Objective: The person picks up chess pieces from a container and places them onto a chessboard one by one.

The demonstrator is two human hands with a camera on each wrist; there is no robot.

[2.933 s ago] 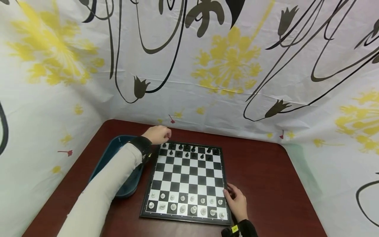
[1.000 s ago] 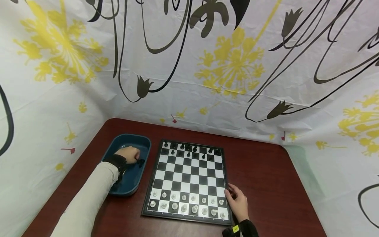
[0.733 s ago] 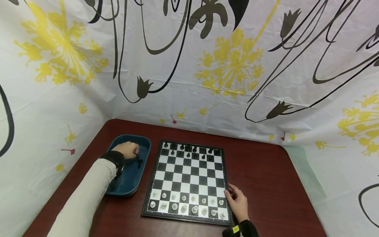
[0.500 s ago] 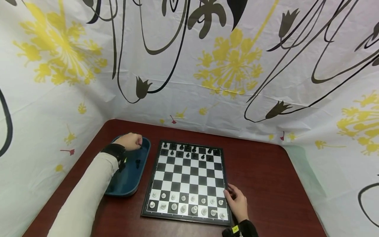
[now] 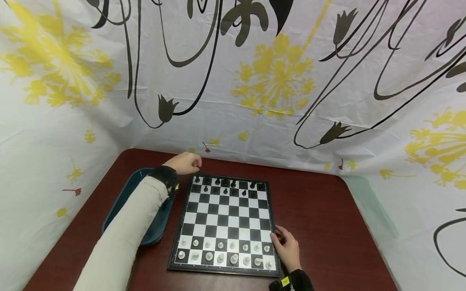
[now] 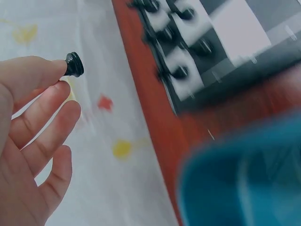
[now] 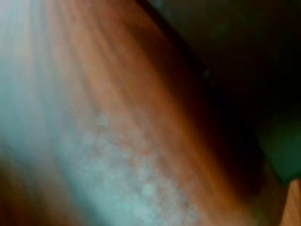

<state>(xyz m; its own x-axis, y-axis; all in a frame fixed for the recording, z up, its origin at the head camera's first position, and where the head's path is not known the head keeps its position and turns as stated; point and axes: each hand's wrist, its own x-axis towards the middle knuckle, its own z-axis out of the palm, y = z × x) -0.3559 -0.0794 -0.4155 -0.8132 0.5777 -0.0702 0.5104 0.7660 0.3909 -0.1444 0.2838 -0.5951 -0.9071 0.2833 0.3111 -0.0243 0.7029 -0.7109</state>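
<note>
My left hand (image 5: pixel 184 163) is just beyond the far left corner of the chessboard (image 5: pixel 223 271), pinching a black chess piece. In the left wrist view, the round base of that black chess piece (image 6: pixel 74 64) pokes out past the thumb and index finger, its upper part hidden; the other fingers of the left hand (image 6: pixel 37 113) are loosely bent. My right hand (image 5: pixel 286 247) grips the board's near right edge, thumb at the rim and fingers along the side. Black pieces (image 5: pixel 233 184) stand in the two far rows, with gaps; white pieces (image 5: pixel 234 258) fill the two near rows.
Left of the board a deep blue tray (image 5: pixel 157 238) stands on the dark red table (image 5: pixel 320 218), partly covered by the left forearm. A patterned white sheet (image 5: pixel 218 133) hangs behind and beside the table. The right wrist view is dark and blurred.
The left hand dipped into the blue tray, then rose out of it with a black chess piece and moved right to the board's far left corner. The right hand stays at the board's edge.
</note>
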